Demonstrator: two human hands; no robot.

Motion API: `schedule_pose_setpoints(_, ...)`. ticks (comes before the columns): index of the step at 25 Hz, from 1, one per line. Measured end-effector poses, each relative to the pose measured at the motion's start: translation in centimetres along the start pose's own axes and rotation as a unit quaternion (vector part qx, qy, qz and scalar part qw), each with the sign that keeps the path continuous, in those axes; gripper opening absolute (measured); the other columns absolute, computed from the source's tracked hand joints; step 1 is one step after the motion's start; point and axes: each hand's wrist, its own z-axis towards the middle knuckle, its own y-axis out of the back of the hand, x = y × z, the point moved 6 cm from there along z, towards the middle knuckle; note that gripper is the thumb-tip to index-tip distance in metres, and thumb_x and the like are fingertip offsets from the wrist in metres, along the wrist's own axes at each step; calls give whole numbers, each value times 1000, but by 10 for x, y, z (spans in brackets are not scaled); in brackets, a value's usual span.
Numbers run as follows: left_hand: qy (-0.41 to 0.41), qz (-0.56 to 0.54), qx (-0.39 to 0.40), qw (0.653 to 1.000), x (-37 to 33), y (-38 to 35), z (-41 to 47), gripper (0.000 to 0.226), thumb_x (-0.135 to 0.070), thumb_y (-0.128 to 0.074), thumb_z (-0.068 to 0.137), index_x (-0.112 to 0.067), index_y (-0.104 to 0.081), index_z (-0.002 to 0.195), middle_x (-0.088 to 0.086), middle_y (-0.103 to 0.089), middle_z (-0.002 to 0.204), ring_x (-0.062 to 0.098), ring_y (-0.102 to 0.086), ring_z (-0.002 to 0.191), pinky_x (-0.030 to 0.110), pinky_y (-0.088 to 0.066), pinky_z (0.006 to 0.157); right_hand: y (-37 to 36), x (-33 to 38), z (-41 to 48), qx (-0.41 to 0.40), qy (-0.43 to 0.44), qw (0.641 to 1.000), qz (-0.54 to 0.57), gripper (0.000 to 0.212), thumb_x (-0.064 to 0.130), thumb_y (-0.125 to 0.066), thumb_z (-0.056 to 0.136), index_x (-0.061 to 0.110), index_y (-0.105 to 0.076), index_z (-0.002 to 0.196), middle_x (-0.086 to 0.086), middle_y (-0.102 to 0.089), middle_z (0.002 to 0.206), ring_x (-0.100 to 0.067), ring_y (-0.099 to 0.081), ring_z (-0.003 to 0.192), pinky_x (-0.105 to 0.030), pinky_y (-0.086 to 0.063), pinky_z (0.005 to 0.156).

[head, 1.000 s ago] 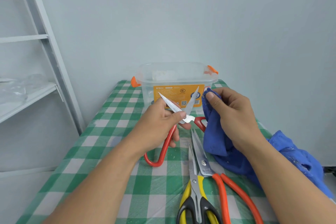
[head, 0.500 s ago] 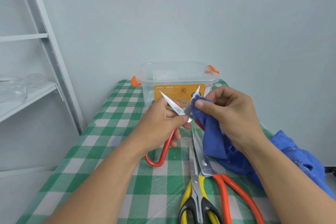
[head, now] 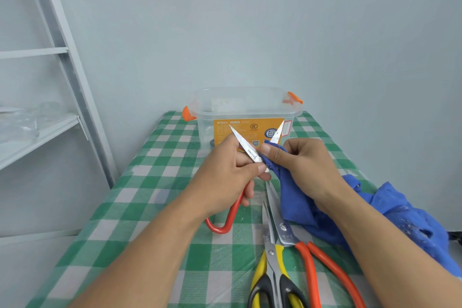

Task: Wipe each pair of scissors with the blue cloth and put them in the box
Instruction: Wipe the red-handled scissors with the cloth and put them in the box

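Above the checked table (head: 155,182), just in front of the clear box (head: 207,127), the left hand (head: 225,172) grips the red-handled scissors (head: 243,149) at the pivot, blades spread in a V. To their right, the right hand (head: 305,167) pinches the blue cloth (head: 297,200) around the right blade's base. Should the cloth slip or the blades swing closed, bare skin could meet an edge.
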Motion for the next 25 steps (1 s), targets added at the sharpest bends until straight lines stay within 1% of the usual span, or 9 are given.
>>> schedule_pose_setpoints(5, 0, -8, 5, 1000, -1, 2, -1, 20, -6, -62, 97, -8, -46, 110, 9, -75, 82, 23, -56, 50, 35, -52, 50, 1, 3, 1, -43, 21, 999, -17, 59, 42, -71, 88, 10, -40, 50, -1, -30, 46, -14, -27, 45, -20, -24, 44)
schedule_pose_setpoints(8, 0, -13, 4, 1000, -2, -1, -2, 20, -6, -61, 97, -10, -47, 110, 8, -75, 82, 21, -56, 49, 33, -51, 48, 1, -1, 0, -39, -8, 999, 30, 61, 43, -69, 90, 11, -41, 47, -4, -39, 44, -15, -36, 41, -19, -31, 43)
schedule_pose_setpoints(12, 2, -4, -3, 1000, -3, 1, 1, 20, -7, -62, 97, -12, -48, 111, 6, -76, 82, 21, -57, 50, 33, -51, 48, 7, -3, 2, -62, -6, 991, 115, 50, 34, -73, 89, 0, -52, 59, -9, -49, 50, -17, -50, 44, -23, -42, 47)
schedule_pose_setpoints(15, 10, -6, -5, 1000, -2, 4, 1, 21, -8, -63, 97, -14, -48, 110, 5, -77, 83, 20, -57, 50, 33, -52, 48, 19, -3, 3, -107, 22, 985, 135, 56, 38, -73, 90, -10, -51, 71, -17, -52, 61, -21, -50, 54, -31, -45, 56)
schedule_pose_setpoints(18, 15, -7, -4, 1000, -3, 4, 0, 20, -9, -63, 97, -17, -49, 109, 4, -77, 85, 19, -58, 51, 33, -52, 49, 34, -5, 1, -157, -2, 965, 209, 44, 34, -72, 91, -5, -57, 78, -14, -64, 63, -22, -66, 57, -32, -56, 56)
schedule_pose_setpoints(19, 16, -9, -5, 1000, -3, 4, 0, 20, -9, -63, 97, -18, -49, 108, 4, -77, 85, 19, -58, 51, 33, -52, 49, 37, -4, 1, -163, -9, 962, 218, 39, 34, -71, 92, 0, -58, 77, -10, -65, 60, -20, -65, 53, -31, -56, 54)
schedule_pose_setpoints(21, 21, -16, -7, 1000, -1, 5, 0, 20, -8, -63, 97, -18, -48, 106, 5, -77, 85, 19, -57, 51, 33, -51, 50, 38, -1, 1, -157, -7, 961, 230, 36, 35, -68, 93, 8, -54, 74, -5, -56, 52, -18, -52, 43, -30, -52, 47)
schedule_pose_setpoints(23, 25, -18, -7, 1000, 0, 5, -1, 20, -8, -63, 97, -16, -47, 107, 5, -77, 85, 19, -56, 50, 33, -51, 49, 35, -1, 1, -136, -6, 965, 226, 35, 34, -67, 94, 12, -52, 71, -3, -46, 49, -17, -37, 42, -28, -39, 41)
schedule_pose_setpoints(25, 25, -18, -9, 999, 1, 5, -2, 20, -8, -63, 96, -15, -48, 108, 5, -77, 85, 20, -56, 50, 34, -51, 49, 31, -1, 2, -106, -4, 976, 193, 35, 33, -68, 94, 10, -56, 69, -2, -42, 52, -17, -31, 46, -27, -31, 41)
